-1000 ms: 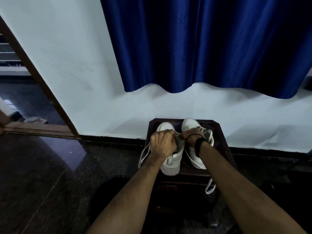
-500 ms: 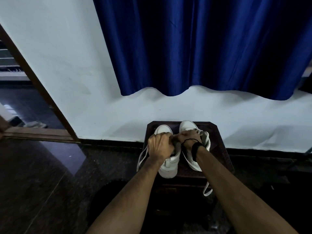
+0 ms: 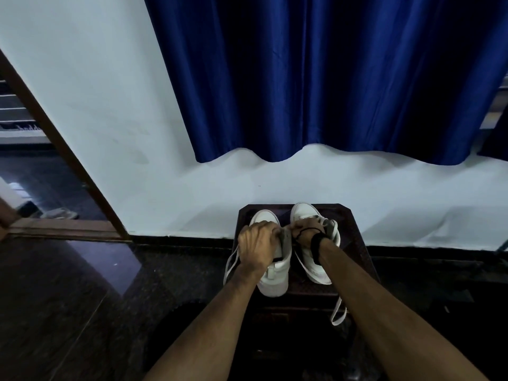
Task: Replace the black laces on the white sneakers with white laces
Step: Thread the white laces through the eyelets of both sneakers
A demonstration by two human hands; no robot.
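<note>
Two white sneakers stand side by side on a dark stool [image 3: 354, 226], toes toward the wall. My left hand [image 3: 257, 243] is curled over the lacing area of the left sneaker [image 3: 275, 279]. My right hand [image 3: 306, 229], with a black band on its wrist, meets it at the tongue between the two shoes, fingers curled as if pinching a lace. The right sneaker [image 3: 303, 213] lies partly under that hand. A white lace [image 3: 229, 266] loops down off the left sneaker's outer side. Another white lace end [image 3: 338, 312] hangs over the stool's front. The fingertips are hidden.
A white wall with a blue curtain [image 3: 316, 78] rises right behind the stool. A wooden door frame [image 3: 60, 144] stands to the left, with a doorway beyond. The floor [image 3: 68, 312] is dark and glossy.
Both hands stay on the left sneaker's lacing, and have drawn closer together at the tongue. The camera has tilted slightly, so the stool sits lower in the picture.
</note>
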